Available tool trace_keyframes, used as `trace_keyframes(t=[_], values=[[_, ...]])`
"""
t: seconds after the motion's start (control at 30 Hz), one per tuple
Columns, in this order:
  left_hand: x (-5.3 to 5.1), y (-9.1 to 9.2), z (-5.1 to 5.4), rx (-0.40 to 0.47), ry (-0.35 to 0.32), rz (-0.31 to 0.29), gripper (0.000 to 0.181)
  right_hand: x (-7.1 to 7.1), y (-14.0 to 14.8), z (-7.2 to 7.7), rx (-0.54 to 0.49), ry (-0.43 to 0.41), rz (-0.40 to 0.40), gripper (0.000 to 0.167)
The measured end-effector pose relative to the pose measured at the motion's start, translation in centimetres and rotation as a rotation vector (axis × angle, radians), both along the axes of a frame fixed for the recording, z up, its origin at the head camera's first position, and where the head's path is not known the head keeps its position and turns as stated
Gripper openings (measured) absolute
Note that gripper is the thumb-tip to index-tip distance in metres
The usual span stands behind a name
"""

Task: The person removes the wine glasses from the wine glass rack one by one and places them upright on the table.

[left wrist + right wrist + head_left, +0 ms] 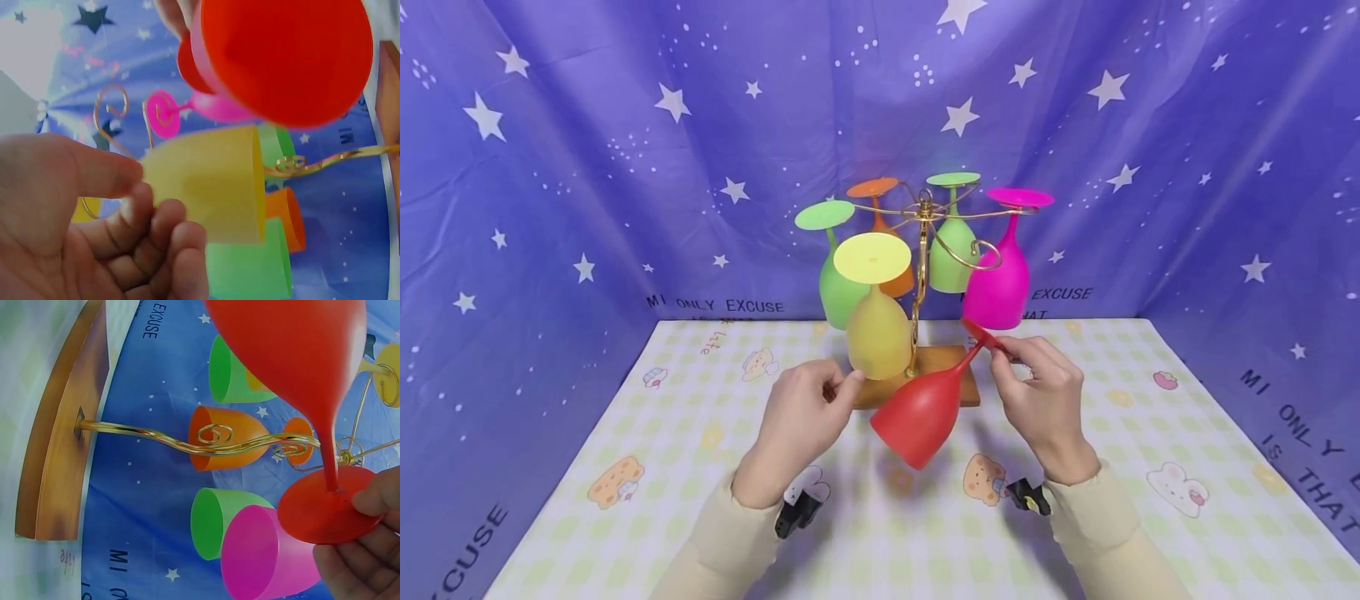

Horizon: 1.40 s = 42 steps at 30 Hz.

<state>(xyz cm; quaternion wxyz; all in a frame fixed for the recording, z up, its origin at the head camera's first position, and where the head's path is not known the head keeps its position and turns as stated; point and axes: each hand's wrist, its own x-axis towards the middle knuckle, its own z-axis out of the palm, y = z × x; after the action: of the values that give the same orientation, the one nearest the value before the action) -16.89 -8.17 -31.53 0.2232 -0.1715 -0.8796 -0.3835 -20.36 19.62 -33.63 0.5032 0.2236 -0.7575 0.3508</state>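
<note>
A red plastic wine glass hangs tilted in the air, bowl down to the left, its mouth facing the left wrist camera. My right hand pinches its round foot between thumb and fingers. My left hand, fingers loosely curled, holds nothing. It is close to the bowl of an upside-down yellow wine glass; whether the thumb touches that bowl, I cannot tell. The yellow glass hangs by its foot from a gold metal rack. One curled rack arm, at the front right, carries no glass.
Also upside down on the rack are a green glass, an orange glass, a light green glass and a magenta glass. The rack's wooden base stands on a checked tablecloth. Starry blue curtains surround the table.
</note>
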Motion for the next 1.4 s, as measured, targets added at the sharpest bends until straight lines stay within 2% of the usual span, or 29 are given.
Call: trace_keyframes(t=[0.1, 0.2, 0.27, 0.43, 0.5, 0.6, 0.73, 0.83, 1.0, 1.1, 1.27, 1.4], values=[[1.0, 0.2, 0.0, 0.011, 0.063, -0.043, 0.038, 0.3, -0.1, 0.0, 0.005, -0.034, 0.008, 0.013], [1.8, 0.6, 0.2, 0.004, 0.078, -0.080, 0.038, 0.5, 0.0, 0.0, 0.010, -0.084, 0.002, 0.013], [2.3, 0.8, 0.4, -0.021, 0.039, -0.098, 0.035, 0.5, 0.0, 0.0, 0.010, -0.121, -0.007, 0.013], [3.2, 1.3, 0.6, -0.175, -0.085, -0.099, 0.032, 0.5, 0.2, -0.1, 0.018, -0.199, -0.023, 0.011], [3.3, 1.3, 0.6, -0.221, -0.094, -0.083, 0.035, 0.5, 0.2, -0.2, 0.022, -0.220, -0.033, 0.011], [3.4, 1.3, 0.6, -0.229, -0.102, -0.076, 0.038, 0.5, 0.2, -0.2, 0.018, -0.253, -0.053, 0.010], [3.2, 1.4, 0.5, -0.153, -0.139, -0.111, 0.032, 0.6, 0.2, -0.1, -0.003, -0.318, -0.081, 0.009], [3.1, 1.7, 0.3, -0.037, -0.157, -0.135, 0.018, 0.7, 0.2, 0.0, -0.026, -0.379, -0.105, 0.008], [3.1, 2.2, 0.0, 0.213, -0.095, -0.183, 0.010, 0.8, 0.2, 0.0, -0.057, -0.471, -0.129, 0.008], [3.2, 2.6, -0.1, 0.306, -0.050, -0.202, 0.012, 0.9, 0.0, 0.1, -0.059, -0.501, -0.136, 0.008], [3.4, 2.9, -0.2, 0.357, -0.016, -0.205, 0.019, 1.2, -0.2, 0.3, -0.050, -0.530, -0.151, 0.007], [3.5, 3.1, -0.3, 0.357, 0.042, -0.201, 0.013, 1.4, -0.4, 0.4, -0.037, -0.546, -0.153, 0.008]])
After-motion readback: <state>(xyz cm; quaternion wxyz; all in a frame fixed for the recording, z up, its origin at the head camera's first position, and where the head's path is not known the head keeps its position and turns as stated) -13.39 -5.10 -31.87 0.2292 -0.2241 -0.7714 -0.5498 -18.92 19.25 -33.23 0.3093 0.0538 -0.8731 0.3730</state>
